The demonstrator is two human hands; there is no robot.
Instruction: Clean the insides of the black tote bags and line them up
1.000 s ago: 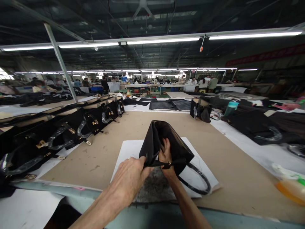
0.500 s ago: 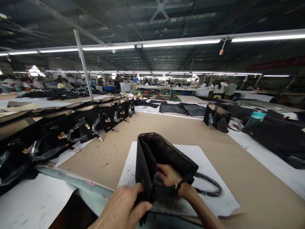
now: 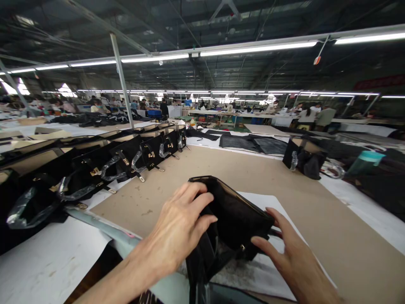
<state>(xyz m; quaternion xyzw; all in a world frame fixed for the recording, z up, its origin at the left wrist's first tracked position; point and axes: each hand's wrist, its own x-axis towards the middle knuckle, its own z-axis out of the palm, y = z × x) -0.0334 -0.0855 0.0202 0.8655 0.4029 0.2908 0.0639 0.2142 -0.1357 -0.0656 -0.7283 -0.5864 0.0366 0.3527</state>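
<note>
A black handbag (image 3: 234,215) lies tilted on a white sheet (image 3: 275,270) at the near edge of the brown table (image 3: 240,173). My left hand (image 3: 180,228) grips the bag's open rim from the left, fingers curled over its top edge. On the right, my right hand (image 3: 291,249) rests against the bag's side with thumb and fingers spread. The bag's lower part hangs over the table edge toward me.
A row of black handbags (image 3: 126,158) with plastic-wrapped handles lines the left side. Another black bag (image 3: 303,158) and dark panels (image 3: 253,143) lie at the far end. A teal cup (image 3: 367,160) stands at right. Several people work at distant tables.
My right hand has come out of the bag's inside and now lies on its outer right side. My left hand moved up onto the rim. The bag tipped lower and nearer to me.
</note>
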